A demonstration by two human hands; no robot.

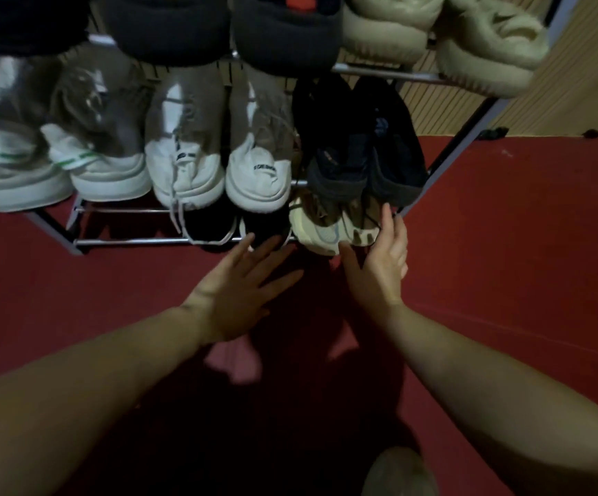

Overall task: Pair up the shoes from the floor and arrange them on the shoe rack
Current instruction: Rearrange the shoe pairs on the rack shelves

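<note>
Shoe rack: metal-bar frame in tiers, standing on the red floor against a slatted wall.
Cream sneakers: a pale cream and tan pair with chunky soles, at the right end of the bottom tier, side by side and touching.
Cream sneakers' direction: heels face the person and toes point in toward the wall, so the long axis runs front to back across the rack bars.
Right hand: spread, fingers straight and thumb held out. It sits at the heels of the cream sneakers, the thumb by the left shoe and the fingertips up at the right one. Whether it actually touches them cannot be told.
Left hand: flat with fingers fanned apart, holding nothing, just in front of the bottom bar.
Black shoes: on the bottom tier left of the cream pair, heels outward, a pale lace hanging over them.
Black sneakers: a pair on the middle tier right above the cream pair, heels toward the person.
White high-tops: a pair at mid rack, heels out, with small lettering on the heel tabs.
Green-striped white sneakers: a pair at the left of the middle tier, heels out.
Top tier: dark shoes in the middle, beige foam shoes at the right.
</note>
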